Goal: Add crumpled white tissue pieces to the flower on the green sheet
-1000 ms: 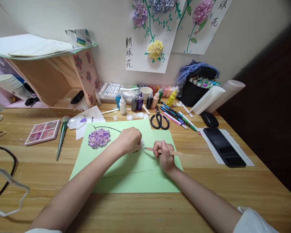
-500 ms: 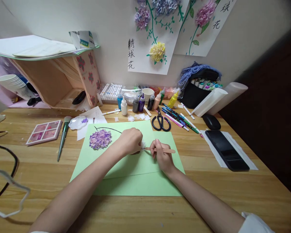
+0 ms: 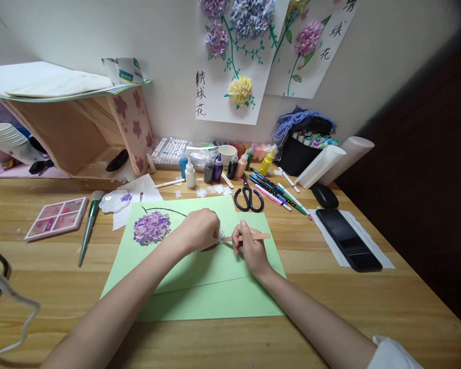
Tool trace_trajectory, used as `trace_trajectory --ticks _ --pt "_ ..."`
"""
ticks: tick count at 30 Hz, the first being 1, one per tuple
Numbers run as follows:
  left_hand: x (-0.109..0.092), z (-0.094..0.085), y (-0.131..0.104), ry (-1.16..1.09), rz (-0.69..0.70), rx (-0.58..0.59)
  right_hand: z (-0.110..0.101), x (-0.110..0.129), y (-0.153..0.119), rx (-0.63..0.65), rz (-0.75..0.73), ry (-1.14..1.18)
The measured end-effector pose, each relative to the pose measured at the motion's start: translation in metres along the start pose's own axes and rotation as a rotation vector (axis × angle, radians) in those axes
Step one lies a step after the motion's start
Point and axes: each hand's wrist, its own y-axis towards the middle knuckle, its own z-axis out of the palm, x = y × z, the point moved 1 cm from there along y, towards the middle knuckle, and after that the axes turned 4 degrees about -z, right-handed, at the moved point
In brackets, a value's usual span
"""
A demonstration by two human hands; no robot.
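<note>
My left hand (image 3: 202,229) is closed over the green paper (image 3: 169,305), its fingertips pinched on a small white crumpled piece (image 3: 221,236). A wooden craft stick (image 3: 262,236) is gripped in my right hand (image 3: 251,247), and its left tip meets the white piece. My left hand partly hides that piece and a dark patch beneath it. On the paper's upper left is a purple and pink textured flower (image 3: 152,227), with a thin dark curved line (image 3: 163,209) drawn above it.
Black-handled scissors (image 3: 248,199) lie beyond the paper, beside pens (image 3: 274,189). Several paint bottles (image 3: 217,168) stand along the back. At left are a makeup brush (image 3: 89,230), a pink palette (image 3: 56,219) and a small dish (image 3: 115,201); at right, a phone (image 3: 348,238) and a mouse (image 3: 325,196).
The whole view has shifted, so everything appears a little further left. Both hands keep nearly the same hold, with the stick tip still at the white piece.
</note>
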Motion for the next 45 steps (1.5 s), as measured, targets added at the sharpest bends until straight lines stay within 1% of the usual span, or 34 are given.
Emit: trace_trajectory --ticks 6,12,16,21,26,29,31,35,38,42,45 --pt "-0.002 0.001 0.001 0.0 0.004 -0.013 -0.002 0.0 -0.002 0.009 -0.024 -0.018" --pt "0.0 0.004 0.002 0.025 0.007 -0.026 -0.005 0.001 -0.007 0.041 -0.133 -0.089" --pt "0.0 0.004 0.002 0.018 0.009 -0.029 -0.005 0.002 -0.007 0.087 -0.161 -0.121" --pt "0.001 0.005 0.003 0.012 0.012 -0.033 -0.004 0.0 -0.005 0.09 -0.123 -0.133" --pt "0.002 0.005 0.003 -0.011 0.009 -0.042 -0.002 -0.002 -0.001 0.03 -0.041 -0.09" --pt "0.006 0.001 0.002 -0.038 -0.015 -0.072 -0.001 -0.002 0.002 -0.006 0.022 -0.025" --pt "0.009 -0.005 0.0 -0.061 -0.04 -0.098 0.0 -0.002 0.004 -0.005 0.045 0.023" --pt "0.017 -0.019 -0.004 -0.07 -0.109 -0.138 -0.002 -0.001 0.003 -0.009 0.032 0.088" --pt "0.024 -0.026 -0.008 -0.046 -0.165 -0.157 -0.005 0.0 0.001 -0.018 0.017 0.112" --pt "0.028 -0.024 -0.008 -0.042 -0.174 -0.2 -0.005 -0.001 0.0 -0.021 -0.033 0.12" --pt "0.028 -0.018 0.008 -0.026 -0.18 -0.244 -0.005 -0.001 0.001 -0.031 -0.039 0.147"
